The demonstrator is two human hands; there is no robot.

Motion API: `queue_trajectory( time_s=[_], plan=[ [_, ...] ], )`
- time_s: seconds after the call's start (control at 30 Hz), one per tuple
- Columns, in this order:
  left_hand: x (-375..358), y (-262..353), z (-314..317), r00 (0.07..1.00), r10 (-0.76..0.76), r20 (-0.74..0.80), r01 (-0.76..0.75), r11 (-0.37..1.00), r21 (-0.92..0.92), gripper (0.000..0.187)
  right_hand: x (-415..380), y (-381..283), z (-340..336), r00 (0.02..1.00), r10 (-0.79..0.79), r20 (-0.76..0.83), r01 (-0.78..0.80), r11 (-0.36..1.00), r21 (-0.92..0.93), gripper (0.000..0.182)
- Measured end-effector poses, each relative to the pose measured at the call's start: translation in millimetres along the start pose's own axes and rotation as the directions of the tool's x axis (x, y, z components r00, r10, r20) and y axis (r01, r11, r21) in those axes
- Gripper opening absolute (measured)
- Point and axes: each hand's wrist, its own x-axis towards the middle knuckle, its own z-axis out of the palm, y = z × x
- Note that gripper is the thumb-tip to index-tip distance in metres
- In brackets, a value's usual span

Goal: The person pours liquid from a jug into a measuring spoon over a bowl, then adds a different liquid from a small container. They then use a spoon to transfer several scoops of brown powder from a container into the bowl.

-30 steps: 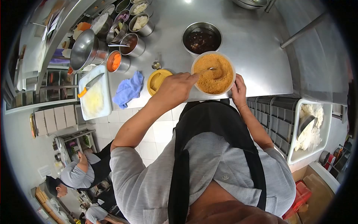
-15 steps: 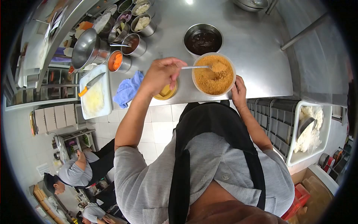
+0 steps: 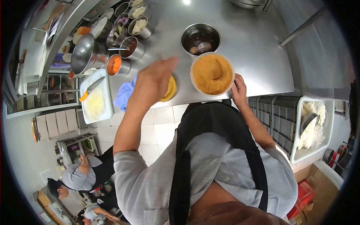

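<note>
My left hand [image 3: 155, 80] is smeared by motion, its fingers pinched around a metal spoon. The spoon's head [image 3: 203, 47] is tipped inside a round steel bowl [image 3: 219, 37] of dark brown contents, beside a small patch of golden crumbs. The spoon's handle is hard to make out. Nearer to me, a clear plastic tub [image 3: 192, 77] full of golden-brown crumbs [image 3: 213, 80] sits against the bowl, a hollow scooped in its surface. My right hand [image 3: 239, 90] grips the tub's right side with curled fingers. Partly behind my left hand lies a yellow round lid [image 3: 172, 90].
A blue cloth [image 3: 123, 95] and a white cutting board [image 3: 107, 108] with an orange-handled knife [image 3: 88, 92] lie at left. Several steel pots, one with orange pieces [image 3: 117, 65], stand behind them. At right is a white bin [image 3: 330, 116]. Two people [image 3: 84, 168] work at lower left.
The spoon, heaped with crumbs above the tub before, has moved up into the dark bowl and tipped, with crumbs now there. My right hand has stayed at the tub.
</note>
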Motion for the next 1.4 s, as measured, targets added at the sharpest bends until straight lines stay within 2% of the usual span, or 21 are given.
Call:
queue_trajectory(
  time_s=[0.03, 0.13, 0.23, 0.33, 0.37, 0.43, 0.53, 0.67, 0.77, 0.87, 0.9, 0.93, 0.97, 1.07, 1.17, 1.27, 1.37, 1.4],
  plan=[
    [-6.4, 6.1, -5.6, 0.996, 0.027, 0.09, -0.029, 1.0, 0.011, 0.021, -0.1, 1.1, -0.1, 1.0, 0.001, 0.002, -0.001, 1.0, -0.009, 0.031],
    [-18.5, 21.1, 8.6, 0.929, -0.106, 0.355, 0.086, 0.994, 0.071, 0.019, 0.6, 3.2, 2.6, 1.0, -0.014, 0.005, 0.014, 1.0, -0.001, 0.033],
    [-32.1, 15.7, 36.4, 0.949, -0.074, 0.306, 0.076, 0.997, 0.005, 0.018, 0.1, 4.0, 1.9, 1.0, -0.017, 0.006, 0.017, 1.0, 0.0, 0.034],
    [-26.4, 13.0, 38.1, 0.944, -0.196, 0.267, 0.255, 0.944, -0.21, 0.018, 0.6, 2.5, 1.8, 1.0, -0.016, 0.009, 0.016, 1.0, -0.001, 0.035],
    [-25.3, 10.3, 39.2, 0.893, -0.316, 0.32, 0.413, 0.859, -0.303, 0.019, 1.0, 0.1, 1.8, 1.0, -0.008, 0.01, 0.008, 1.0, 0.003, 0.035],
    [-22.8, 2.4, 41.1, 0.735, -0.501, 0.457, 0.676, 0.591, -0.44, 0.02, 0.9, 0.1, 1.4, 1.0, -0.001, 0.013, 0.001, 1.0, 0.004, 0.035],
    [-7.5, -6.3, 22.6, 0.591, -0.559, 0.581, 0.802, 0.328, -0.5, 0.02, 0.8, 2.3, 1.0, 1.0, 0.0, 0.012, 0.0, 1.0, -0.003, 0.035],
    [9.5, -21.8, 0.2, 0.61, -0.574, 0.547, 0.74, 0.164, -0.653, 0.021, 1.5, -1.1, 1.2, 1.0, 0.006, 0.008, -0.006, 1.0, -0.009, 0.035],
    [20.9, -39.4, -3.6, 0.704, -0.555, 0.443, 0.621, 0.178, -0.763, 0.021, 0.9, -0.9, 1.8, 1.0, 0.01, 0.004, -0.01, 1.0, 0.0, 0.034],
    [34.4, -36.6, 20.9, 0.714, -0.659, 0.236, 0.651, 0.502, -0.57, 0.021, 1.0, 1.4, 2.8, 1.0, 0.004, 0.004, -0.004, 1.0, 0.006, 0.034],
    [31.9, -45.4, 38.1, 0.871, -0.486, 0.067, 0.471, 0.79, -0.392, 0.021, 0.7, 2.3, 2.5, 1.0, 0.001, 0.005, -0.001, 1.0, 0.006, 0.034],
    [23.7, -59.0, 61.5, 0.97, -0.24, -0.046, 0.231, 0.962, -0.148, 0.02, -0.4, 1.7, 1.9, 1.0, -0.001, 0.005, 0.001, 1.0, -0.002, 0.034],
    [26.6, -55.1, 64.3, 0.995, 0.042, -0.087, -0.031, 0.991, 0.128, 0.02, 0.0, 0.4, 1.3, 1.0, -0.004, 0.005, 0.004, 1.0, -0.009, 0.034],
    [15.3, -35.9, 40.1, 0.96, -0.003, -0.278, 0.022, 0.997, 0.067, 0.022, 5.1, -1.8, 2.2, 1.0, -0.015, 0.002, 0.015, 1.0, -0.023, 0.034],
    [0.2, 2.1, -2.5, 0.979, -0.191, -0.065, 0.182, 0.975, -0.128, 0.024, 1.1, -2.0, 0.9, 1.0, 0.002, 0.006, -0.002, 1.0, -0.026, 0.034],
    [-11.4, 12.1, 8.7, 0.955, -0.016, 0.295, 0.044, 0.995, -0.088, 0.024, 2.1, -1.3, 2.9, 1.0, -0.002, 0.006, 0.002, 1.0, -0.017, 0.036],
    [-24.9, 7.8, 47.8, 0.934, -0.041, 0.354, 0.044, 0.999, -0.001, 0.022, 2.0, -1.8, 2.5, 1.0, 0.01, 0.008, -0.01, 1.0, -0.01, 0.037],
    [-26.7, 8.4, 54.0, 0.941, -0.048, 0.336, 0.065, 0.997, -0.037, 0.023, 1.8, 0.3, 3.0, 1.0, 0.007, 0.006, -0.007, 1.0, -0.013, 0.037]
  ],
)
